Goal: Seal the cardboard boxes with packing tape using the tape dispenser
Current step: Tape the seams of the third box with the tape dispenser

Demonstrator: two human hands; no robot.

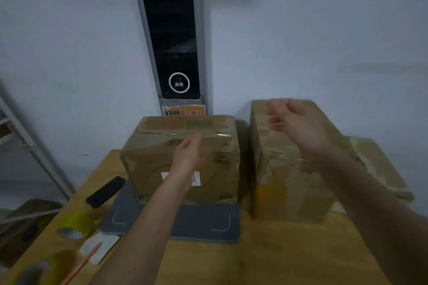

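A taped cardboard box [148,164] stands on a grey mat [203,222] at the middle of the wooden table. My left hand [188,151] reaches forward and touches the box's front top edge; its fingers are foreshortened and hold nothing I can see. A taller taped box [284,183] stands to the right. My right hand [294,122] hovers over that box's top, blurred, fingers loosely bent and holding nothing. Two yellowish packing tape rolls lie at the table's left, one roll [75,223] by the mat and the other roll [34,271] at the near corner.
A black handheld device [105,192] lies left of the mat. A white label [99,246] and a pink pen [81,264] lie near the tape rolls. A third wrapped box [382,169] sits at far right. A tall grey kiosk [171,34] stands against the wall; metal shelving [27,141] on the left.
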